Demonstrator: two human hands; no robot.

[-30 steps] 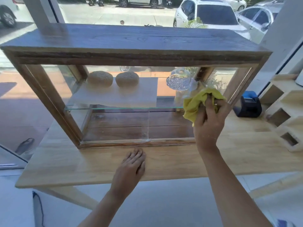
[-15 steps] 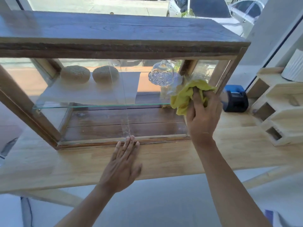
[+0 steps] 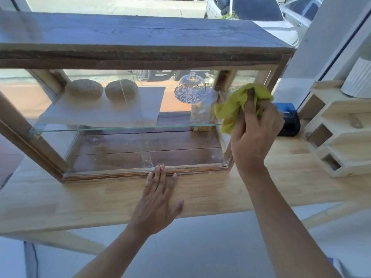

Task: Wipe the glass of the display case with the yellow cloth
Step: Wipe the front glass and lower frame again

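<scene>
A dark wooden display case with glass sides stands on a light wooden counter. My right hand grips a bunched yellow cloth and presses it against the front glass at the case's right end, near the upper corner. My left hand lies flat and open on the counter, fingertips touching the case's bottom frame near the middle. Inside, a glass shelf carries two round loaves and a cut-glass dome.
A blue and black device sits on the counter right of the case. A pale wooden rack with a white ribbed pot stands at the far right. Window glass and parked cars lie behind.
The view has drifted closer and slightly right. My right hand with the cloth stays at the glass's right end, shifting a little upward. My left hand slid forward to the case's bottom frame.
</scene>
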